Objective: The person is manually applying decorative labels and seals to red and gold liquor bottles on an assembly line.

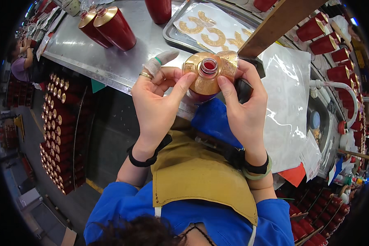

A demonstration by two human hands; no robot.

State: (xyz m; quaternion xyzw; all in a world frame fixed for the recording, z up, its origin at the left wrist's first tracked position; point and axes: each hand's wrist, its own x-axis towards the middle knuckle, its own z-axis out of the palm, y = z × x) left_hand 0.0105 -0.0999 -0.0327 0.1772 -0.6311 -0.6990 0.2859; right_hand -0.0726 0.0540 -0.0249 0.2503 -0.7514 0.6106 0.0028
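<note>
Between my hands is a red bottle [209,67] with an open threaded neck and a gold shoulder, its mouth tilted up toward me. My left hand [158,92] grips the bottle's left side, thumb on the shoulder. A pale finger cot covers its raised index finger. A gold patterned decal [228,61] lies along the shoulder's right side, its outer part standing off the bottle. My right hand [246,96] pinches there, thumb on the gold and fingers behind the decal. The bottle's lower body is mostly hidden.
A metal tray [174,35] holds a sheet with several curved gold decals [213,37]. Red bottles [115,28] with gold shoulders stand on the metal table [69,45]. A wooden post [274,26] rises beside the tray. Plastic sheeting [289,106] covers the right side; racked bottles [55,135] stand left.
</note>
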